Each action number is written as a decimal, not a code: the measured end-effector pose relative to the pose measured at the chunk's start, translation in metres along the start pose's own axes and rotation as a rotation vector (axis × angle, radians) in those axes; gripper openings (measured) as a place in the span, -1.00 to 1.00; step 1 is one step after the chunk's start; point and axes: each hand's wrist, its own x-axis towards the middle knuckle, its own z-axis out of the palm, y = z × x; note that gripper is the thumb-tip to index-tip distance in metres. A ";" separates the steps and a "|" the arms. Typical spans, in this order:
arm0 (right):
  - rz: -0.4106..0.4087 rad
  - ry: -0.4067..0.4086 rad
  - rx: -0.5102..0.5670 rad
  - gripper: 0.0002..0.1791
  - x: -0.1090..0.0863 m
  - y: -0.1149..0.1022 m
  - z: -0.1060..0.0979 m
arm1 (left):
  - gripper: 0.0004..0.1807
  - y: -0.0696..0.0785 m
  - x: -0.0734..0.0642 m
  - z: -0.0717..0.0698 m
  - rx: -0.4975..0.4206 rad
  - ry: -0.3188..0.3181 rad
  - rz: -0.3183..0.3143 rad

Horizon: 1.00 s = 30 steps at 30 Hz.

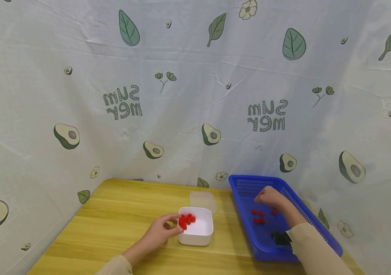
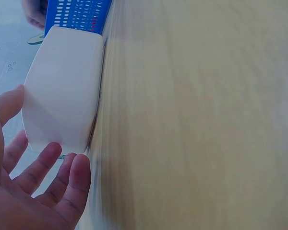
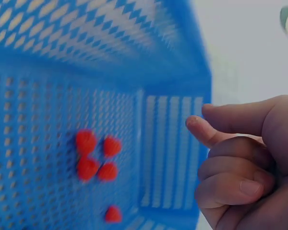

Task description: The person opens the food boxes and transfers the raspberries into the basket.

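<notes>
A square white box (image 1: 202, 238) stands on the table with several small red berry-like pieces (image 1: 183, 222) in its left part. My left hand (image 1: 161, 229) is at the box's left side, thumb at the rim and loosely bent fingers spread beside the wall. The left wrist view shows the box's plain outer wall (image 2: 65, 86) past those fingers. Over the far part of a blue basket (image 1: 247, 233) is my right hand (image 1: 272, 198). Its thumb and forefinger tips are close together, the other fingers curled in, and nothing shows between them. Several red pieces (image 3: 108, 171) lie on the basket floor.
A flat translucent lid (image 1: 203, 198) lies behind the white box. Something dark green (image 1: 280, 238) sits in the basket's near part, partly hidden by the right sleeve. The wooden table (image 1: 126, 206) extends left, and a printed curtain (image 1: 188, 107) hangs behind it.
</notes>
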 end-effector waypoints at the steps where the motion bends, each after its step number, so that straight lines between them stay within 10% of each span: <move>1: -0.015 -0.004 -0.009 -0.82 0.000 -0.006 0.000 | -0.44 0.000 0.000 0.000 0.000 0.001 0.000; 30: 0.004 -0.096 0.218 -0.82 0.002 -0.116 0.072 | -0.53 0.002 0.001 0.002 0.075 0.031 0.028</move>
